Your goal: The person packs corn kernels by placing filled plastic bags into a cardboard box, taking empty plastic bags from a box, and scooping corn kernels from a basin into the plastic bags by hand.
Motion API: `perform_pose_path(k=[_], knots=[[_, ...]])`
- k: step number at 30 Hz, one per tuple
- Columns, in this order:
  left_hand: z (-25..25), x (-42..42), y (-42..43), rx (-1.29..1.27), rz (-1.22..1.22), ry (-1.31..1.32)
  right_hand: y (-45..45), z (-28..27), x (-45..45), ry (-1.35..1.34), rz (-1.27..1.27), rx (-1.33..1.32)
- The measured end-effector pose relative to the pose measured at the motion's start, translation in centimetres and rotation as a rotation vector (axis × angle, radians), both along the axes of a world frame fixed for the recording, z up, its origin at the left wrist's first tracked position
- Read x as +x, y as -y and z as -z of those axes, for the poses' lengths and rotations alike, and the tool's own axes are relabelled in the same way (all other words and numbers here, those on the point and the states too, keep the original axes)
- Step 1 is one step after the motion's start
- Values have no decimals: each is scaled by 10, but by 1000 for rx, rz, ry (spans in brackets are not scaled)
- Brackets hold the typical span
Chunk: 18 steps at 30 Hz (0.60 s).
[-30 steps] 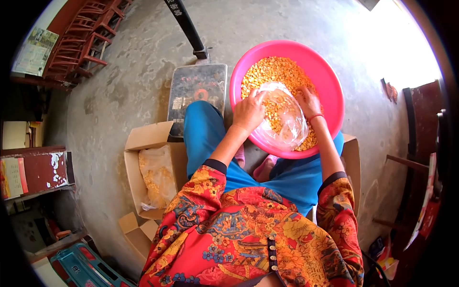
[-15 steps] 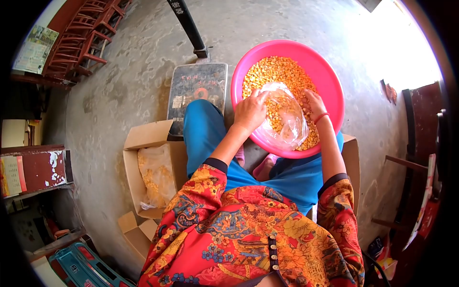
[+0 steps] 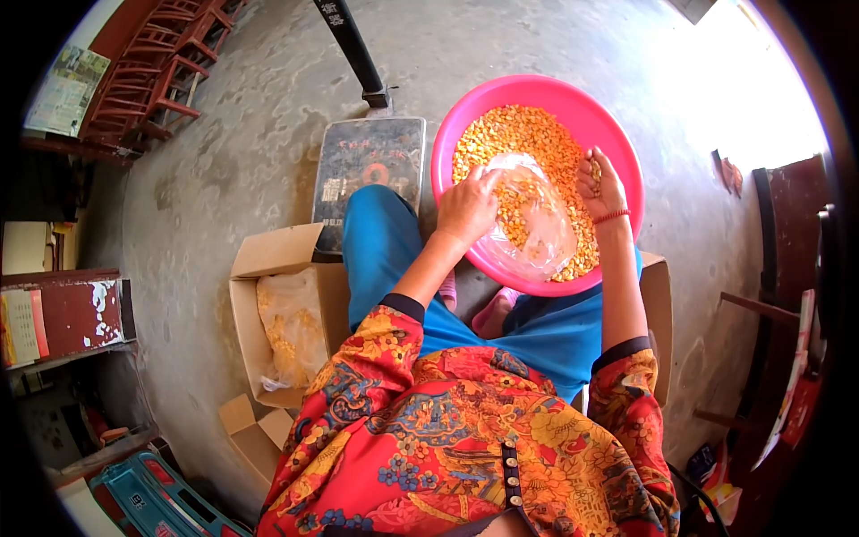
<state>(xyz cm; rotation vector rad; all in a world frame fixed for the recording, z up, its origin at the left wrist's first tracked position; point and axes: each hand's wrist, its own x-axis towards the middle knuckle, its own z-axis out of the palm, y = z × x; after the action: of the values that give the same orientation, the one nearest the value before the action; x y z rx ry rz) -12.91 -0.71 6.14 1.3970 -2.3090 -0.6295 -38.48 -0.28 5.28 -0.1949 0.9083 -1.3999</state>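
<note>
A pink basin (image 3: 611, 128) full of yellow corn kernels (image 3: 519, 132) sits in front of my knees. On the kernels lies a clear plastic bag (image 3: 546, 234) with some corn in it. My left hand (image 3: 468, 207) pinches the bag's edge on its left side. Over the basin's right side, my right hand (image 3: 605, 188) is curled palm-up around some corn kernels; a few show between thumb and fingers. It is apart from the bag.
A platform scale (image 3: 374, 161) with a dark post stands left of the basin. By my left leg, an open cardboard box (image 3: 246, 331) holds a bag of corn (image 3: 291, 336). Wooden chairs (image 3: 148, 72) line the far left; a teal case (image 3: 161, 497) lies lower left.
My right hand has risen from the corn beside the bag, moving slightly right and turning palm-up with kernels in it. My left hand stays at the bag's edge.
</note>
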Motion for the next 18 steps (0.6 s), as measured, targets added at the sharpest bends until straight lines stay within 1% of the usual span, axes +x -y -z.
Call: perform_pose_path(k=[2,4,6,7,8,11,12,14,15,16,18], knots=[[-2,0,-1,1,-1,-3,0,-29,20,61,-124,-194],[-5,-1,-2,0,-18,2,-2,-46,41,55,-147,-225],[-4,-1,0,-2,-13,6,-4,-51,60,-136,-179,-349],[-4,-1,0,-3,-9,10,-10,-57,73,-326,-156,-296],[-3,-1,0,-4,-10,10,-10,-50,74,-468,-282,-385],[-3,1,-1,-10,-1,-16,-17,-36,82,-735,-456,-378],[-3,2,-1,-29,5,-27,-16,-32,77,-735,-457,-377],[-2,2,-1,-46,10,-40,-12,-23,64,-895,-275,-356],[0,1,-1,-41,8,-45,-8,-13,54,-933,-162,-288],[0,1,0,-36,5,-50,-4,-7,39,-1187,-126,-184],[2,0,0,-36,0,-38,-1,16,11,-1608,-61,-86]])
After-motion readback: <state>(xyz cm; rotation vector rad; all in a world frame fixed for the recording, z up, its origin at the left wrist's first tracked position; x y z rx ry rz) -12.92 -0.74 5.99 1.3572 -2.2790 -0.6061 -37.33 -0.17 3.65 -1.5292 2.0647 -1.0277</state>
